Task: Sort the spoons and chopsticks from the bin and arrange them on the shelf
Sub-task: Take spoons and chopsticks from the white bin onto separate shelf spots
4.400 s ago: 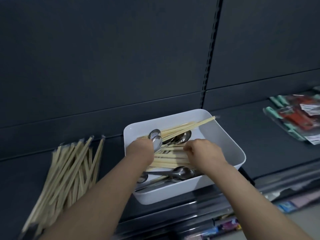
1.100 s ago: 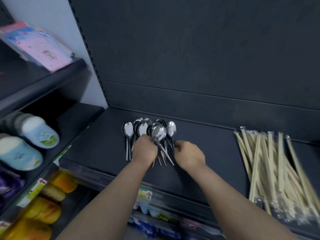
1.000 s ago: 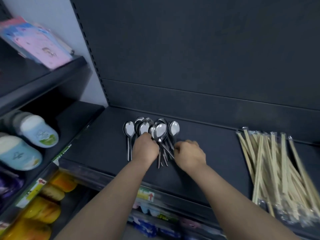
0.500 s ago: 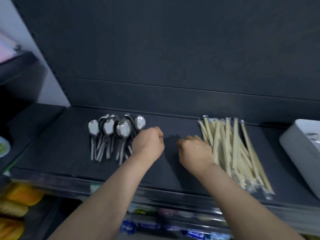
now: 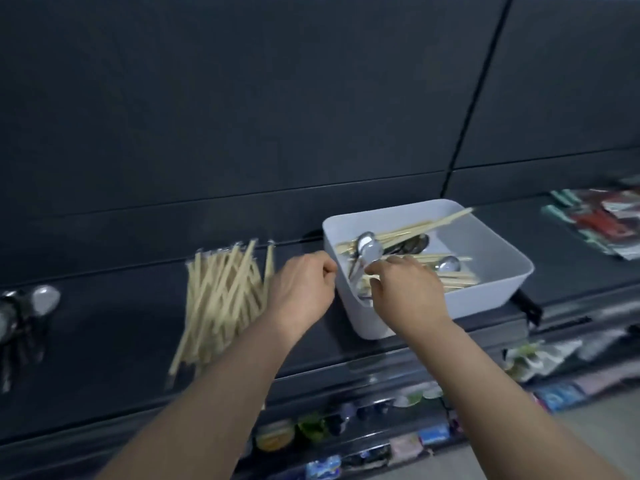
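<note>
Both hands have swung right, away from the sorted piles and back toward the bin. At the far left edge, the sorted spoons (image 5: 41, 299) lie bunched on the dark shelf (image 5: 104, 358), blurred. Left of centre, the chopsticks (image 5: 225, 296) fan out in their own loose pile, kept apart from the metal. At centre, the left hand (image 5: 301, 296) hovers just beside the bin's near corner, fingers curled into a fist with nothing seen in it. Right of centre, the right hand (image 5: 405, 292) reaches over the wall of the white bin (image 5: 485, 296) and appears to pinch a spoon (image 5: 369, 249) by its handle, bowl tipped up, though blur leaves that grip uncertain. Unsorted cutlery (image 5: 446, 271) lies mixed inside the bin, so the sorting looks unfinished.
</note>
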